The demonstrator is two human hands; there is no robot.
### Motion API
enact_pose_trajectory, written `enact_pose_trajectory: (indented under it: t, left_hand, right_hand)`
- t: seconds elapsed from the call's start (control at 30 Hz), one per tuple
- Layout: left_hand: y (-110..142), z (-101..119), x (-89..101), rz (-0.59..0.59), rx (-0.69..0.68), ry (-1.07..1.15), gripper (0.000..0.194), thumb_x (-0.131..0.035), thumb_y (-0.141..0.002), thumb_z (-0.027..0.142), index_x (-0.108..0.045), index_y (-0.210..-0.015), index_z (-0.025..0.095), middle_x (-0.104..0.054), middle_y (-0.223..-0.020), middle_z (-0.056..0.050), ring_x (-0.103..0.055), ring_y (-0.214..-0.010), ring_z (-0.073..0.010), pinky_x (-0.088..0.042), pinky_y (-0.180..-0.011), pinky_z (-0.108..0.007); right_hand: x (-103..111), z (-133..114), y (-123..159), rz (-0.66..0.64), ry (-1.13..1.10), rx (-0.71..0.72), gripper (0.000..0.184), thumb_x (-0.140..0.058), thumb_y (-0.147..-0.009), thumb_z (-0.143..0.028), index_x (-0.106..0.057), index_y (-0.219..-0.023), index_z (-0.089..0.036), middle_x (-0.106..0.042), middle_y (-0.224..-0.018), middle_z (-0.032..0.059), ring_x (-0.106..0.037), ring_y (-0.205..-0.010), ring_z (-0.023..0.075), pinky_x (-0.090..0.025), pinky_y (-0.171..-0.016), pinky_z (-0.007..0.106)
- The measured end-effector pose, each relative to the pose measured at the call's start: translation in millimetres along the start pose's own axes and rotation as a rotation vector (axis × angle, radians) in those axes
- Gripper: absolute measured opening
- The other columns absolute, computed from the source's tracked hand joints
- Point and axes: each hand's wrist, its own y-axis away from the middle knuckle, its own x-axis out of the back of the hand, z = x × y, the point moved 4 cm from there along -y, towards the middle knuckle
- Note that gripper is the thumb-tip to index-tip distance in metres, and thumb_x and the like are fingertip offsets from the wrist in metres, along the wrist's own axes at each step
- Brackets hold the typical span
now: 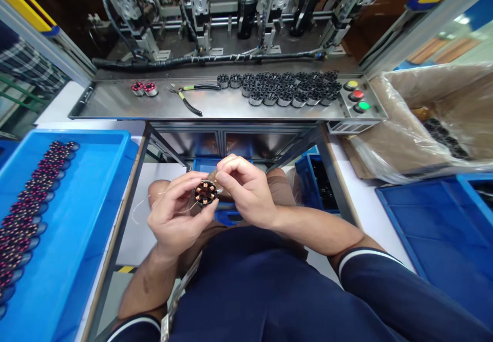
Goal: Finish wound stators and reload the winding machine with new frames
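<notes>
My left hand (177, 209) grips a round motor stator (205, 192) by its rim, between thumb and fingers. Copper windings show on its face, which is turned up toward me. Thin loose wire (134, 213) trails out to the left behind the left hand. Close against the stator's right side is my right hand (246, 190), thumb and forefinger pinched together; what lies between those fingertips is too small to make out. Both hands are above my lap, in front of the metal ledge (127, 103).
On the ledge lie two red-wound stators (150, 89), cutting pliers (188, 95), several black stators (285, 88) and coloured push buttons (357, 95). A blue tray (88, 188) at left holds rows of wound stators. At right are a plastic-lined carton (404, 95) and blue bins (419, 229). Machine fixtures (200, 8) stand behind.
</notes>
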Motion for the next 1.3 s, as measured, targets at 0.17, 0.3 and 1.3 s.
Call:
enact_pose_trajectory:
  t: [0.17, 0.3, 1.3]
  left_hand:
    - [-0.7, -5.3, 3.9, 0.050, 0.100, 0.088, 0.044, -0.083, -0.070, 0.010, -0.070, -0.111, 0.020, -0.075, -0.105, -0.005, -0.073, -0.098, -0.0188, -0.064, -0.084, -0.031]
    - [-1.6, -8.8, 7.5, 0.112, 0.172, 0.133, 0.041, -0.084, -0.070, 0.014, -0.072, -0.109, 0.020, -0.075, -0.102, -0.005, -0.074, -0.092, -0.0166, -0.064, -0.080, -0.027]
    - [-5.0, -5.6, 2.8, -0.041, 0.320, 0.440, 0.038, -0.083, -0.073, 0.023, -0.075, -0.110, 0.021, -0.077, -0.098, -0.006, -0.075, -0.087, -0.0185, -0.063, -0.079, -0.028]
  right_hand:
    - [-0.2, 6.0, 3.8, -0.016, -0.147, -0.096, 0.029, -0.076, -0.086, -0.044, -0.059, -0.087, -0.020, -0.058, -0.084, -0.0010, -0.055, -0.075, 0.0118, -0.049, -0.072, 0.027]
    - [-2.9, 6.9, 6.9, -0.113, -0.197, -0.078, 0.031, -0.083, -0.080, -0.041, -0.063, -0.086, -0.019, -0.060, -0.082, -0.0010, -0.057, -0.077, 0.0125, -0.049, -0.075, 0.028]
    - [2.4, -40.1, -5.4, -0.260, 0.296, 0.577, 0.008, -0.070, -0.089, -0.011, -0.068, -0.095, -0.016, -0.067, -0.084, 0.0054, -0.063, -0.077, 0.0146, -0.055, -0.069, 0.029]
